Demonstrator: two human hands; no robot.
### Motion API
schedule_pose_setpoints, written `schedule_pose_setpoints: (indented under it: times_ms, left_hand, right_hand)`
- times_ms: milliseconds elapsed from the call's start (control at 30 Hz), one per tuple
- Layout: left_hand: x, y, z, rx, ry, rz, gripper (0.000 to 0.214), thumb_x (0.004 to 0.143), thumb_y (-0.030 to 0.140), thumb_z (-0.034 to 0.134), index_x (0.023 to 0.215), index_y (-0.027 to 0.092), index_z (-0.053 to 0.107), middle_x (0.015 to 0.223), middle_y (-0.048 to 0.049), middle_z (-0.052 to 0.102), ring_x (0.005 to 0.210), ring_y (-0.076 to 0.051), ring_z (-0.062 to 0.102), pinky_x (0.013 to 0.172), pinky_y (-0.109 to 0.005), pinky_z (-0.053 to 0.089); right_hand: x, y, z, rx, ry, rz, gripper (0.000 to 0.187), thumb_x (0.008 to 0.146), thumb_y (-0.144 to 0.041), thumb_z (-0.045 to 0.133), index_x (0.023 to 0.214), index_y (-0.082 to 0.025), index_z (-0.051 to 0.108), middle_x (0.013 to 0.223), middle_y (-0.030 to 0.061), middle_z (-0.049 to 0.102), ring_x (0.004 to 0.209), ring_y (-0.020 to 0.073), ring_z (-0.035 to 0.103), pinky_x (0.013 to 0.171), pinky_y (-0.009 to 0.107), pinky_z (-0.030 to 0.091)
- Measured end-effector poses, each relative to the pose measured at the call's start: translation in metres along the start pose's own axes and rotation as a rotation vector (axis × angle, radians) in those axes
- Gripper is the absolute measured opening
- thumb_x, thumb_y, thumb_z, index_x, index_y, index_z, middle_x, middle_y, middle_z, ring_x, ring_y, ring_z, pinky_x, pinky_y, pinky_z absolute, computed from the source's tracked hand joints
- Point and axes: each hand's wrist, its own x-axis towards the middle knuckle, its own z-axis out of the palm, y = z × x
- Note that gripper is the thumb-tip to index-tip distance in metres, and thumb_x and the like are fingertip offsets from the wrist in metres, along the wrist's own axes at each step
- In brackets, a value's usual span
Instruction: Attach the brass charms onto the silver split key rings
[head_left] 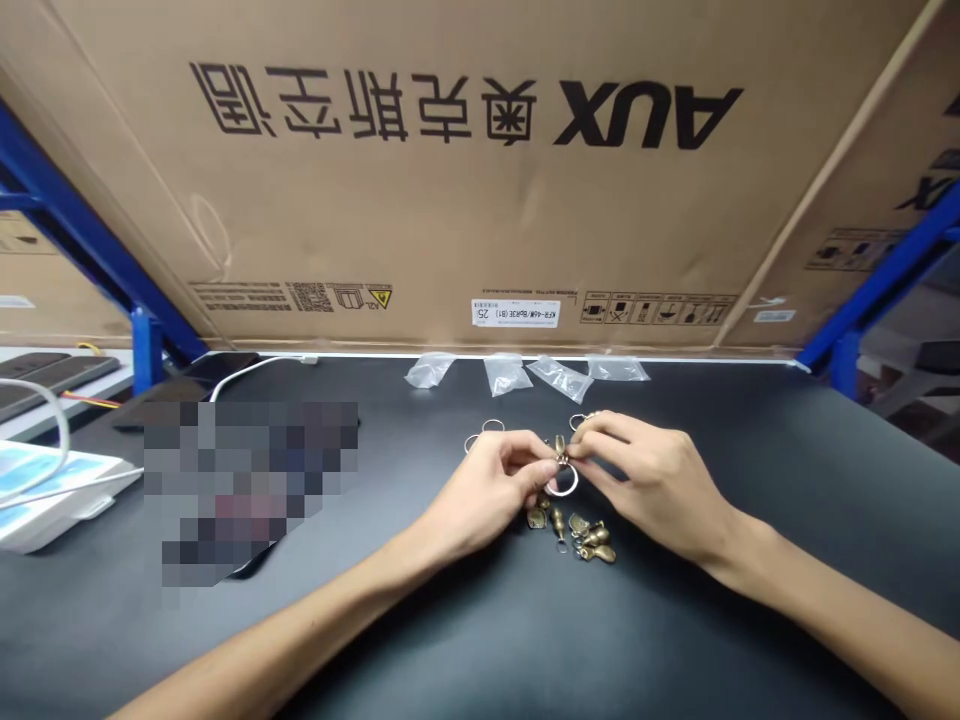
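Observation:
Between my two hands, a silver key ring is held up, with small brass-coloured metal pieces at its top edge. My left hand is closed, pinching the ring from the left with thumb and fingers. From the right, the fingertips of my right hand pinch at the same ring; the exact contact is partly hidden. Just below lie several brass pendants, among them a gourd-shaped pendant and a cluster of pendants. Behind my left hand are loose key rings. Another ring shows beyond my right fingers.
Several clear plastic bags lie along the back of the black table. Behind them stands a large cardboard box, between blue metal posts. At the left are a blurred-out item, a white cable and a white box.

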Motion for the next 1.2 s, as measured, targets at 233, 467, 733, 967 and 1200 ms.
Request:
schedule_pose_setpoints:
  times_ms: [233, 467, 733, 967, 1200]
  left_hand:
    - [0.004, -0.003, -0.020, 0.729, 0.263, 0.233, 0.026, 0.092, 0.025, 0.048, 0.098, 0.019, 0.073, 0.091, -0.0042, 0.075, 0.080, -0.019, 0.066, 0.075, -0.029, 0.047]
    - [0.011, -0.004, -0.049, 1.195, 0.333, 0.119, 0.024, 0.089, 0.028, 0.048, 0.099, 0.018, 0.067, 0.095, -0.0088, 0.069, 0.086, -0.025, 0.065, 0.075, -0.035, 0.048]
    - [0.009, -0.007, -0.061, 1.226, 0.188, 0.016, 0.013, 0.085, 0.031, 0.058, 0.089, 0.021, 0.064, 0.090, -0.0080, 0.069, 0.084, -0.026, 0.066, 0.068, -0.032, 0.045]
    - [0.006, -0.008, -0.054, 0.930, 0.113, -0.118, 0.019, 0.085, 0.039, 0.063, 0.081, 0.021, 0.061, 0.070, 0.0002, 0.068, 0.067, -0.019, 0.063, 0.061, -0.027, 0.041]
    - [0.003, -0.007, -0.044, 0.978, 0.138, 0.045, 0.033, 0.096, 0.042, 0.042, 0.083, 0.021, 0.063, 0.077, -0.0033, 0.068, 0.067, -0.018, 0.060, 0.059, -0.028, 0.036]
  right_hand:
    - [0.006, 0.025, -0.009, 0.053, -0.208, 0.191, 0.013, 0.089, -0.036, 0.066, 0.095, -0.026, 0.072, 0.089, -0.0002, 0.072, 0.071, 0.0153, 0.064, 0.062, 0.026, 0.046]
    - [0.004, 0.013, -0.005, 0.103, -0.236, 0.134, 0.021, 0.096, -0.036, 0.055, 0.108, -0.025, 0.069, 0.104, 0.0023, 0.071, 0.085, 0.0175, 0.066, 0.076, 0.031, 0.051]
    - [-0.002, 0.001, 0.011, 0.194, -0.360, -0.064, 0.028, 0.102, -0.031, 0.045, 0.120, -0.028, 0.066, 0.107, 0.0048, 0.068, 0.095, 0.0178, 0.064, 0.083, 0.031, 0.052]
    - [0.001, 0.001, 0.009, 0.159, -0.378, -0.020, 0.024, 0.103, -0.029, 0.043, 0.101, -0.023, 0.066, 0.097, 0.0039, 0.067, 0.085, 0.0168, 0.062, 0.073, 0.029, 0.048]
    - [0.002, 0.005, 0.000, -0.004, -0.408, 0.002, 0.019, 0.100, -0.027, 0.046, 0.105, -0.021, 0.064, 0.099, 0.0056, 0.066, 0.083, 0.0187, 0.062, 0.069, 0.031, 0.049]
